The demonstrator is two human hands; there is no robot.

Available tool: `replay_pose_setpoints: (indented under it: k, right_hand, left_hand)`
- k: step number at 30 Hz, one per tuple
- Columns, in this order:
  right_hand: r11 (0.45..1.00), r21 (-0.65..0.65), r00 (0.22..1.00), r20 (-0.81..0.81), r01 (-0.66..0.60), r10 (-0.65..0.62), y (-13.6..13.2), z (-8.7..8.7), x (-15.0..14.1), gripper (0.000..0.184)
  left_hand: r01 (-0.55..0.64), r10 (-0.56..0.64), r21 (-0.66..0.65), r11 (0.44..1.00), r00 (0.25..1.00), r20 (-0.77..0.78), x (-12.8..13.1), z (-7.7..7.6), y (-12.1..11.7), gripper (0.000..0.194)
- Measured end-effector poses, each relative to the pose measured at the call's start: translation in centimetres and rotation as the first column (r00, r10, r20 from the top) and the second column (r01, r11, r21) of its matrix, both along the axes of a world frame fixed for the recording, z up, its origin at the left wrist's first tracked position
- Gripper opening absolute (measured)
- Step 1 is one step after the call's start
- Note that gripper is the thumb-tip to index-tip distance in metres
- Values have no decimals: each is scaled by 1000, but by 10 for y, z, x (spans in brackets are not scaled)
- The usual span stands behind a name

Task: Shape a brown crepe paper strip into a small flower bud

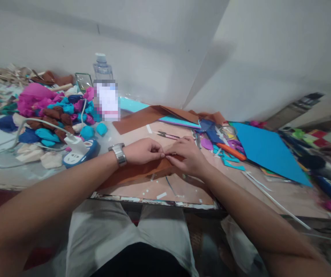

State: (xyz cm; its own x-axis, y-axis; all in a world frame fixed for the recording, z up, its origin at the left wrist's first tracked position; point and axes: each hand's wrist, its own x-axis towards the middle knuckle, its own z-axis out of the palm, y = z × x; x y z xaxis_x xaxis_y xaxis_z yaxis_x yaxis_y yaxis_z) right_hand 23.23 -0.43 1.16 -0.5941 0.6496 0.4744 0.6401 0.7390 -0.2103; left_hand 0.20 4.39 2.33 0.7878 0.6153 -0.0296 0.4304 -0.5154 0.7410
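My left hand (pixel 146 151), with a metal watch on its wrist, pinches the edge of a sheet of brown paper (pixel 139 174) near the table's front. My right hand (pixel 187 156) grips the same paper, and its fingertips meet those of the left. The sheet stretches left under my left forearm, and part of it is hidden by my hands. Just beyond the hands lies a dark pen (pixel 168 135). Further back rests a folded strip of brown paper (pixel 145 116). Small white scraps (pixel 162 196) are scattered on the table in front of me.
On the left, a blue-and-white power strip (pixel 81 153) with a plugged-in charger stands beside a heap of crumpled coloured paper (pixel 38 100). A clear bottle (pixel 102 68) is at the wall. To the right are an orange cutter (pixel 231 151), a blue sheet (pixel 269 150) and coloured scraps.
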Motion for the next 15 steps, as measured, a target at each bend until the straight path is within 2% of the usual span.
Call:
replay_pose_setpoints:
  k: [4,9,15]
  right_hand:
    - [1000,9,999,-21,27,-27,0,-1,-1,8]
    - [999,30,999,-39,38,-37,1,-3,0,7]
    - [999,3,998,-39,53,-53,0,-3,-1,8]
  left_hand:
    - [-7,7,51,999,1000,13,0,0,0,37]
    - [-27,27,51,998,1000,16,1,0,0,34]
    - [-59,56,101,993,998,28,1,0,-5,30]
